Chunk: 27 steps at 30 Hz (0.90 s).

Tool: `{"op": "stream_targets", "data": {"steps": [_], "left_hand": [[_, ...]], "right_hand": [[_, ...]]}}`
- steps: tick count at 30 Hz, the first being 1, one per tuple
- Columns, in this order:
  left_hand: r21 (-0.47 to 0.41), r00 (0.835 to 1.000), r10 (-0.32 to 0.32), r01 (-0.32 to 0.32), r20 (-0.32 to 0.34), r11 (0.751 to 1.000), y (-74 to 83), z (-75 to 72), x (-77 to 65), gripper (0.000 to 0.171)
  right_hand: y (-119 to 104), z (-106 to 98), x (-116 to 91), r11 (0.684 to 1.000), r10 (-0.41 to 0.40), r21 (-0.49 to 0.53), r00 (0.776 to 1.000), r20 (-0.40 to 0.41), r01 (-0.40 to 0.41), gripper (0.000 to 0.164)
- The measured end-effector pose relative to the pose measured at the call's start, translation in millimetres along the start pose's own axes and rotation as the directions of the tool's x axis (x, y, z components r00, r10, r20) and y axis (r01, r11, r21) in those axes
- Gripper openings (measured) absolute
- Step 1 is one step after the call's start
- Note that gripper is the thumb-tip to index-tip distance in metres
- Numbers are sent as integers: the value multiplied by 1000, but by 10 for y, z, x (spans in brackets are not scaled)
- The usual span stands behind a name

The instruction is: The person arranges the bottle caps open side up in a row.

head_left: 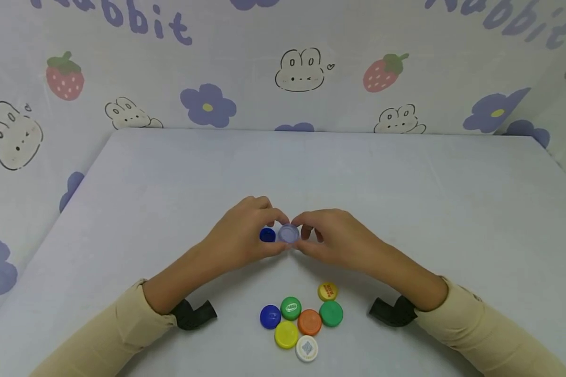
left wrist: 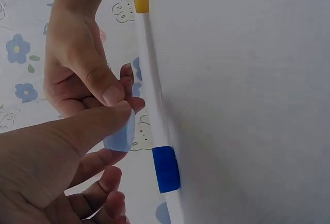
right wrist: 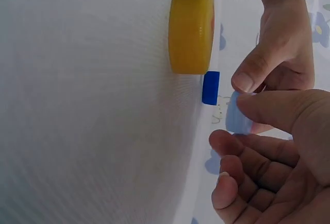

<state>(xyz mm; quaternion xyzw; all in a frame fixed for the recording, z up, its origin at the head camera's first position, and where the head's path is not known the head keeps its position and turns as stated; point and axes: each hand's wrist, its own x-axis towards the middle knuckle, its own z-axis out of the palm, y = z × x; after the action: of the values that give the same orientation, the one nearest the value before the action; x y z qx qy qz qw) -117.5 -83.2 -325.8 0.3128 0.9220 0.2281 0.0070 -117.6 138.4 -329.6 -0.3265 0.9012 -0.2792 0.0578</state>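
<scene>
White table (head_left: 453,209), a left hand (head_left: 245,233) and a right hand (head_left: 341,236), one pale blue cap (head_left: 289,234) pinched between them.
It is held off the surface above the table's middle, each hand narrowed, thumb and forefinger at its sides. Seven loose caps (head_left: 309,322) cluster toward the near side; one dark blue cap (head_left: 267,235) rests within the left hand's curve. I'd say one slack pinch could drop the held cap onto that neighbour, since both hands share so little rim. The far, left and right edges lie well away, leaving wide room; the near side is tighter, with those seven there.
</scene>
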Motion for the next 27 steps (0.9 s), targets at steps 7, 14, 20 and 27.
{"op": "stream_targets", "data": {"steps": [7, 14, 20, 27], "left_hand": [[-6, 999, -27, 27, 44, 1000, -53, 20, 22, 37], [14, 997, -38, 38, 66, 999, -80, 29, 27, 38], [17, 996, -44, 42, 80, 999, -101, 49, 30, 36], [15, 993, -61, 60, 98, 998, -114, 56, 33, 36]], "right_hand": [[18, 23, 36, 1000, 20, -17, 1000, 21, -20, 28], [51, 35, 52, 999, 34, -17, 998, 47, -33, 26], [78, 43, 47, 1000, 27, -6, 996, 83, -27, 27], [79, 49, 40, 1000, 12, -19, 996, 90, -10, 30]]}}
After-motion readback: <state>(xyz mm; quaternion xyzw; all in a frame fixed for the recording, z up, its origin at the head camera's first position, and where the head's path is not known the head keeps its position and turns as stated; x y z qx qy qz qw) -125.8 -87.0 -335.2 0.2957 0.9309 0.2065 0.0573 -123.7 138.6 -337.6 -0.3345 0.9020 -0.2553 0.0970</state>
